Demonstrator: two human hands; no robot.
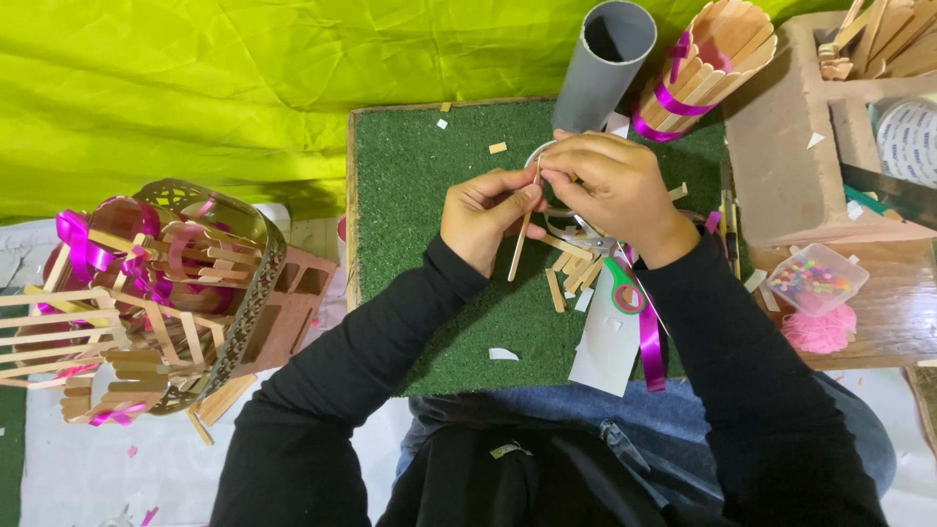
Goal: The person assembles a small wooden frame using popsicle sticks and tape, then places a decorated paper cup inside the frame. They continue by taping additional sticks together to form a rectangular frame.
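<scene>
- nearest the wearer, black sleeves run up from the lap onto the green mat (410,195); white paper (607,342) and a purple ribbon (650,337) lie just below the right wrist.
- the left hand (483,217) pinches a thin wooden stick (521,239) between thumb and fingers; the stick hangs down from the fingers, tilted.
- the right hand (615,190) closes its fingertips on the stick's upper end, touching the left fingertips.
- under the right hand lie cut sticks (571,268) and green-handled scissors (625,293), partly hidden.
- beyond the fingers stand a grey tube (603,63) and a stick holder (708,63) tied with ribbon: that one looks finished.
- far left of the fingers sits a stick basket (146,293) with ribbons, seemingly done; the piece in hand looks barely started.
</scene>
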